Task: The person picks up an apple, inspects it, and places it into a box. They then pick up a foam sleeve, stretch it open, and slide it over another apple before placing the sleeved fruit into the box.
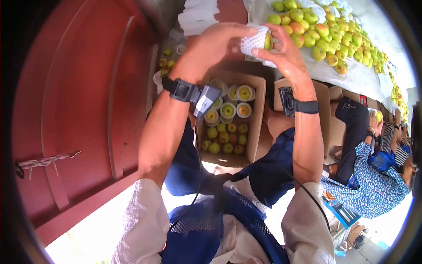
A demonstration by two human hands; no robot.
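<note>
Above the box, my left hand [220, 42] and my right hand [283, 50] hold one fruit between them. A white foam net [254, 42] wraps the left side of this fruit, and its green end [267, 40] shows by my right fingers. My left fingers press on the net; my right thumb and fingers curl round the other side. Below, an open cardboard box [260, 94] stands between my knees. Fruits in foam nets [228, 110] fill its upper part and bare green and red fruits [223, 137] its lower part.
A large pile of green and red fruit [321, 31] lies on a white sheet at the upper right. White foam nets [198, 17] are stacked at the top. Another box [324, 105] stands right. A red door [88, 88] borders the left. A co-worker [382, 176] sits far right.
</note>
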